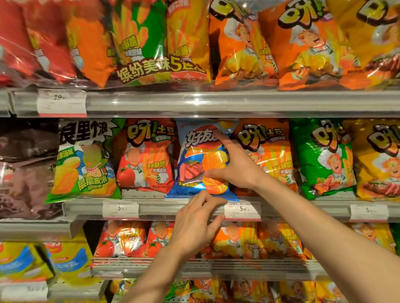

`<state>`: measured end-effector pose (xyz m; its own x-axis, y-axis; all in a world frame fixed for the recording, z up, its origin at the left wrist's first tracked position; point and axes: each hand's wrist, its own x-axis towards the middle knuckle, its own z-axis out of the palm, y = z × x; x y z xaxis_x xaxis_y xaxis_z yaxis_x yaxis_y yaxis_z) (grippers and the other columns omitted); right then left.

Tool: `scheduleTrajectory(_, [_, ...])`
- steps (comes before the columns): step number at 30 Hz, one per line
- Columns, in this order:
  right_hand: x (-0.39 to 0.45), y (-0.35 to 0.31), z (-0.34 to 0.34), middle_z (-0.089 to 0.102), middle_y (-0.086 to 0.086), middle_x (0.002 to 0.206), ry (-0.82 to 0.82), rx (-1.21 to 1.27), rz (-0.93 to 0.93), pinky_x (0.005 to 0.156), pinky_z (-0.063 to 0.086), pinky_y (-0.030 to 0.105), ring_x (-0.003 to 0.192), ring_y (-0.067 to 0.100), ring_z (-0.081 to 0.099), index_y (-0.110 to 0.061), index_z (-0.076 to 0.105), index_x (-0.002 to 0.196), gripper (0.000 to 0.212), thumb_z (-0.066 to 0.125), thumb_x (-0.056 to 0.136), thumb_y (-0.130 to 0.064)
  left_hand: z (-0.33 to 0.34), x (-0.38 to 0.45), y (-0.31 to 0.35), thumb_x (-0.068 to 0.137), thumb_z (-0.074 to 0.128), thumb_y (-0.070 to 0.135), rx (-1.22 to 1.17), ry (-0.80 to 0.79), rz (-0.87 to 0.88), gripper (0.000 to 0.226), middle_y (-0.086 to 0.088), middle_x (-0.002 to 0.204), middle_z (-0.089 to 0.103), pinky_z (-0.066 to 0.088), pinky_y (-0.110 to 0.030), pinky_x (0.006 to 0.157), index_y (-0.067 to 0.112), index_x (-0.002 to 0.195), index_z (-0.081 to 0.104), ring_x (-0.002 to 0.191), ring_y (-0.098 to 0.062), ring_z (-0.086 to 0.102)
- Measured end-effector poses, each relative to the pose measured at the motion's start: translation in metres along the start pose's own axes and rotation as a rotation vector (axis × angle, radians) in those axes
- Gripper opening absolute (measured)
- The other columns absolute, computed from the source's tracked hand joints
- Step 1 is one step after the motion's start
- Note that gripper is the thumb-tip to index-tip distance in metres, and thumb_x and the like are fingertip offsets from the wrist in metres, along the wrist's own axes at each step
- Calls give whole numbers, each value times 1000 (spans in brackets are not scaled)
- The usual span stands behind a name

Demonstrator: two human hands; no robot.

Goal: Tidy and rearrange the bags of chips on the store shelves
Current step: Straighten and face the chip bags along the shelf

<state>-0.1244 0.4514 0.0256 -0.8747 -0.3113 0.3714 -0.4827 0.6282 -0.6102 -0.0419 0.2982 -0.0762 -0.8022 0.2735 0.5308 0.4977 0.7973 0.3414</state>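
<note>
On the middle shelf (215, 116) I count, left to right, a brown bag (15, 177), a green wavy-chip bag (83, 161), a red tomato bag (146, 156), the blue bag (194, 156), an orange bag (269, 150), a green bag (322, 155) and a yellow bag (388, 159). Most of them stand upright and face out, so I judge that row largely in order. The blue bag is the odd one: it leans, its bottom edge hangs over the shelf lip, and it sits among bags of another brand. I read it as the piece being handled now. The top row, at 12 o'clock, is crowded and tilted, and the lower rows at 6 o'clock look uneven, so plenty seems left.

My left hand (195, 221) sits at 6 o'clock of the blue bag, fingers loosely bent, their tips at the bag's bottom edge just above a price tag (242, 209); I cannot tell whether that grip pinches the edge or only touches it. My right hand (234, 165) is at 3 o'clock of the bag, grip spread wide, thumb pressed on the front face, fingers reaching round its right edge, holding it.
</note>
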Motion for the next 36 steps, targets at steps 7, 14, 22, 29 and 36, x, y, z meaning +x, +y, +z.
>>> scheduleTrajectory(7, [-5, 5, 3, 32, 6, 157, 71, 31, -39, 109, 31, 23, 144, 17, 34, -31, 18, 159, 110, 87, 74, -37, 0, 1, 0, 94, 52, 48, -2, -10, -16, 36, 14, 103, 45, 38, -27, 67, 37, 128, 56, 94, -4, 47])
scheduleTrajectory(14, [-2, 8, 7, 26, 5, 163, 28, -19, -25, 117, 30, 34, 149, 20, 26, -35, 9, 159, 110, 82, 77, -44, 2, 0, 1, 93, 57, 46, 2, 17, -5, 34, 12, 101, 47, 39, -26, 65, 35, 125, 58, 92, -6, 49])
scheduleTrajectory(22, [-10, 8, -8, 39, 4, 156, 21, 72, -53, 113, 42, 41, 140, 18, 42, -37, 13, 158, 104, 79, 79, -48, 5, -6, 2, 91, 62, 40, 61, 89, 52, 34, 7, 100, 52, 36, -22, 63, 28, 123, 61, 90, -13, 56])
scheduleTrajectory(29, [-61, 24, -54, 55, -1, 126, 322, 32, -59, 90, 56, 29, 106, 8, 62, -21, 55, 136, 45, 69, 93, -25, 7, -6, 12, 91, 63, 36, 132, 73, 126, 35, 4, 100, 55, 46, -29, 59, 25, 123, 59, 89, -17, 59])
scheduleTrajectory(36, [-101, 62, -78, 48, 4, 134, 393, -257, 78, 102, 36, 26, 126, 21, 49, -18, 52, 137, 45, 65, 95, -30, 13, 6, 11, 86, 72, 37, 61, 97, 118, 31, 14, 92, 57, 46, -23, 64, 30, 114, 60, 85, -10, 59])
